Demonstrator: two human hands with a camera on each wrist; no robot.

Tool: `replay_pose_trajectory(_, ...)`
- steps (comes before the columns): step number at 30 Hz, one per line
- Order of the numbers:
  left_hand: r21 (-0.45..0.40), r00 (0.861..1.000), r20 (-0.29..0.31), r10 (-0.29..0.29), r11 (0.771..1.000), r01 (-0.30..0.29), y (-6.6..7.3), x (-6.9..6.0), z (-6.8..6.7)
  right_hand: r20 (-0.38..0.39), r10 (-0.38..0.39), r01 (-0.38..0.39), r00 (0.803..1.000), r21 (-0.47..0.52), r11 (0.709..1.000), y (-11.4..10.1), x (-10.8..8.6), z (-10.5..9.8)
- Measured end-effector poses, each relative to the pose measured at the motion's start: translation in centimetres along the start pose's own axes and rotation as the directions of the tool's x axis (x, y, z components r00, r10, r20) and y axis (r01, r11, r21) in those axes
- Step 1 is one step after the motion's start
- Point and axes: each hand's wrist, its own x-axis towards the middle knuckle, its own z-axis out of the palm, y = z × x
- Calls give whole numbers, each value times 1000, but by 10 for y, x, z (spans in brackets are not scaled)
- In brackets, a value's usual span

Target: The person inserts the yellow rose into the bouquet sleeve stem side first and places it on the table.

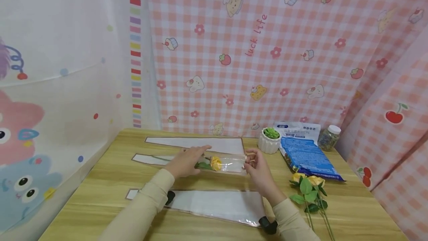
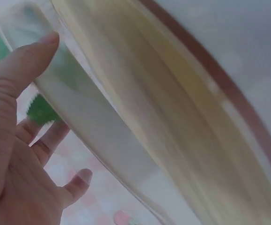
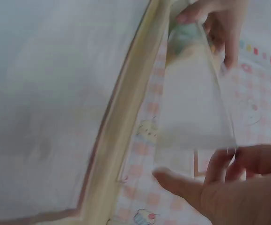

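A clear tapered flower sleeve (image 1: 230,164) with a single yellow rose (image 1: 216,163) inside is held just above the table, its wide end to the right. My left hand (image 1: 188,161) grips the sleeve around the rose's stem and leaves; in the left wrist view the thumb lies across the plastic (image 2: 102,126) and the fingers are behind it. At the wide end my right hand (image 1: 259,168) holds the edge, thumb on one side and fingers on the other in the right wrist view. The rose is blurred through the plastic there.
Flat sleeves with brown edging lie behind (image 1: 207,144) and in front (image 1: 217,203), the front one with black weights (image 1: 268,225) on it. To the right are loose yellow roses (image 1: 309,189), a blue-and-white bag (image 1: 307,153), a lidded jar (image 1: 329,138) and a potted succulent (image 1: 269,141).
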Motion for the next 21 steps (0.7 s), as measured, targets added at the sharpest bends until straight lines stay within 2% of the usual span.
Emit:
replay_pose_trajectory(4, -21, 999, 11, -33, 999, 34, -15, -6, 2, 39, -24, 25, 999, -42, 999, 9, 6, -4)
replay_pose_trajectory(10, -75, 995, 44, -88, 993, 91, -33, -20, -4, 52, -32, 42, 998, -202, 978, 22, 19, -11)
replay_pose_trajectory(13, -57, 993, 37, -108, 992, 110, -41, -27, -5, 55, -41, 53, 998, -244, 968, 27, 24, -17)
replay_pose_trajectory(17, -28, 992, 19, -124, 992, 125, -47, -32, -7, 77, 1, 17, 997, -237, 971, 31, 27, -24)
replay_pose_trajectory(21, -26, 993, 15, -121, 992, 122, -48, -35, -10, 111, 94, -69, 989, -211, 975, 30, 29, -25)
